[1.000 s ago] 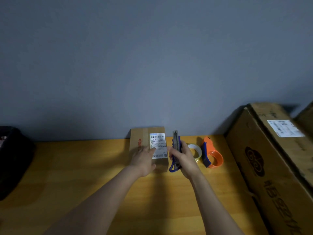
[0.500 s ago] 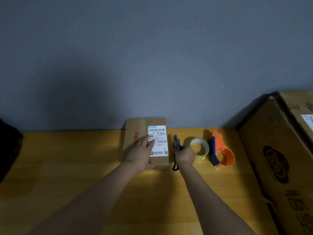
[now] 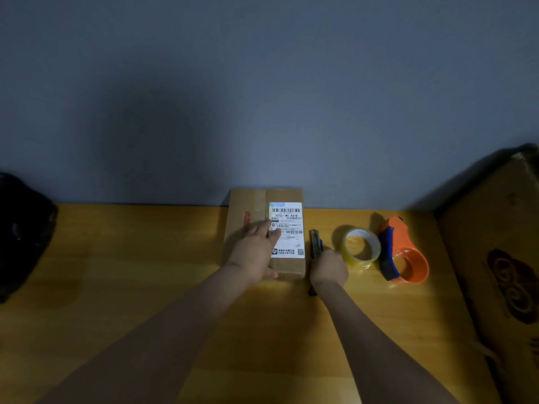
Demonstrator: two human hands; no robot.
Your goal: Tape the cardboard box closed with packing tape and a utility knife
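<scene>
A small flat cardboard box point(image 3: 250, 205) with a white shipping label lies on the wooden table against the wall. My left hand point(image 3: 256, 252) rests flat on its top, fingers spread over the label's left edge. Just right of the box, my right hand point(image 3: 329, 269) grips a dark utility knife point(image 3: 316, 243) with blue trim, held low at the table surface. Further right lies a roll of clear packing tape point(image 3: 361, 249), and beside it an orange and blue tape dispenser point(image 3: 404, 252).
The wooden table point(image 3: 131, 258) meets a grey wall at the back. A large cardboard box point(image 3: 501, 258) stands at the right edge. A black bag point(image 3: 20, 234) sits at the far left.
My right hand has lowered the utility knife from upright in the air down to the table beside the box. My left hand has stayed on the box. The view shifted left.
</scene>
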